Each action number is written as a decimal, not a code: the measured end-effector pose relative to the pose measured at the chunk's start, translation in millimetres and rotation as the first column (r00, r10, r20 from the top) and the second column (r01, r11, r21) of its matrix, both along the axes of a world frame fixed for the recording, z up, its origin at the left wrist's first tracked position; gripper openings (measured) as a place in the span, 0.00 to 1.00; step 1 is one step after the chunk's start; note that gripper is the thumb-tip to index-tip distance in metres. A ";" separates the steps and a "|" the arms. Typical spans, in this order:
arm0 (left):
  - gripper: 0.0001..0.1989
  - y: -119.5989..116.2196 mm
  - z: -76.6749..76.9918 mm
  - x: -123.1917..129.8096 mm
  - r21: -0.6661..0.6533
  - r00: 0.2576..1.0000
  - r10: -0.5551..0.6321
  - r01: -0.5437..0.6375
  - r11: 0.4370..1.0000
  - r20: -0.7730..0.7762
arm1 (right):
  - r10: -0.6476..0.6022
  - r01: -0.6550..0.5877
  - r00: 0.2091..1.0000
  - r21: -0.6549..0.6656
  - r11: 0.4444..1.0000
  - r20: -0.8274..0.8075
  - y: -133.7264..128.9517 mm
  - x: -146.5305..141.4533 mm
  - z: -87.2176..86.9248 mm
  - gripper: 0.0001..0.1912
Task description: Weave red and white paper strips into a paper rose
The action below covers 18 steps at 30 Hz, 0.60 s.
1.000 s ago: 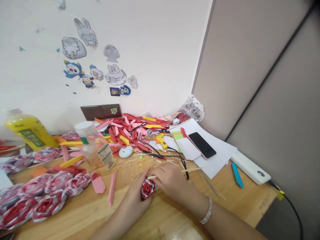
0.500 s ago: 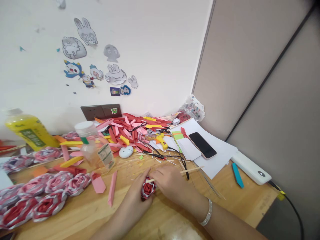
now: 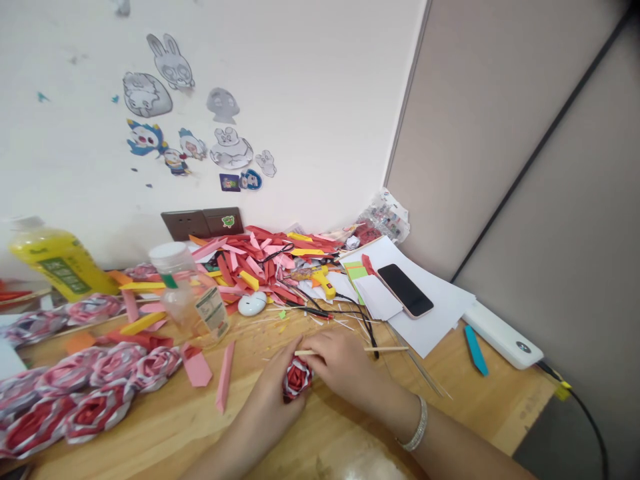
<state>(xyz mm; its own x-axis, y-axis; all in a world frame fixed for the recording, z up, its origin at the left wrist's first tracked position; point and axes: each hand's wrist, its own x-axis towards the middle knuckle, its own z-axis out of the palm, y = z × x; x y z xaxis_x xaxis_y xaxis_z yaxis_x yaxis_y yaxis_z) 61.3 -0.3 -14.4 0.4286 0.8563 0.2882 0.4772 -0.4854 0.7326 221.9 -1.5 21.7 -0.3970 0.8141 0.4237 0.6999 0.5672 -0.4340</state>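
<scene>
Near the front middle of the wooden table, my left hand (image 3: 278,381) is closed around a red-and-white paper rose (image 3: 298,379), its open face turned up toward me. My right hand (image 3: 339,360), with a sparkling bracelet at the wrist, grips a thin wooden stick (image 3: 387,349). One tip of the stick lies at the upper edge of the rose; whether it touches the petals I cannot tell. The other end sticks out to the right past my knuckles. My right fingertips are partly hidden behind the hand.
Finished paper roses (image 3: 100,407) lie at left by a clear bottle (image 3: 185,300) and a yellow bottle (image 3: 60,263). Folded paper strips (image 3: 265,260) heap along the wall. A yellow glue gun (image 3: 324,281), a phone (image 3: 405,291), paper sheets and a white power strip (image 3: 505,337) sit to the right.
The stick has tilted to lie nearly level, its left tip moving up from the rose's face to its upper edge. My right hand has turned slightly; my left keeps its hold.
</scene>
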 end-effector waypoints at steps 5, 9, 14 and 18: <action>0.32 0.1 0.8 -1.2 -0.011 1.000 -0.013 0.013 1.000 0.005 | -0.020 0.009 0.995 -0.106 0.994 -0.099 -0.9 0.7 5.5 0.04; 0.33 -0.9 0.3 -2.3 -0.010 1.000 -0.011 0.011 1.000 0.009 | -0.122 0.100 0.985 -0.177 0.979 -0.119 -1.3 0.3 8.9 0.01; 0.31 -0.8 -3.3 -3.2 -0.032 1.000 0.019 -0.019 0.999 -0.003 | -0.118 0.079 0.981 -0.233 0.969 -0.157 0.4 0.5 10.2 0.02; 0.33 -1.3 -1.5 -3.4 -0.033 1.000 0.011 -0.011 0.999 0.000 | -0.098 0.056 0.983 -0.259 0.964 -0.153 1.5 1.1 10.0 0.04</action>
<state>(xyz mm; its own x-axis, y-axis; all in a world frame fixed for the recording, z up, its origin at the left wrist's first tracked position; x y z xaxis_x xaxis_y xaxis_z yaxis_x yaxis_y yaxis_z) 57.9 -1.6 -15.9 0.4187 0.8701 0.2601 0.4823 -0.4557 0.7482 223.0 0.0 31.8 -0.2721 0.9281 0.2543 0.6450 0.3720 -0.6675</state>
